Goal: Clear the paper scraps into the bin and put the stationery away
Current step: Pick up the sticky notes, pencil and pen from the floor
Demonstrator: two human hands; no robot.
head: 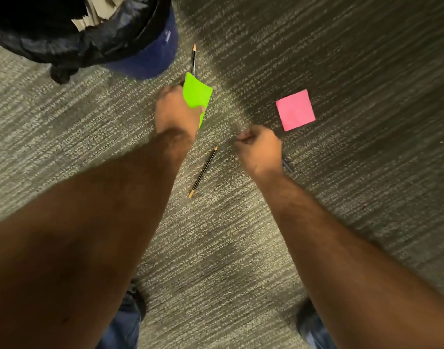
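Observation:
My left hand (175, 112) is shut on a bright green sticky-note pad (197, 95), held just right of the bin. A black pencil (193, 59) points away from behind that pad; I cannot tell whether it lies on the carpet or is in the same hand. My right hand (258, 147) is a closed fist, with a thin dark pen-like tip (288, 166) sticking out by the wrist. A second black-and-gold pencil (203, 172) lies on the carpet between my hands. A pink sticky-note pad (295, 110) lies on the carpet just beyond my right hand.
A blue bin (153, 56) with a black liner stands at the top left, with paper scraps (95, 16) inside it. Grey striped carpet (341, 59) covers the floor. My knees in blue jeans (125, 323) show at the bottom edge.

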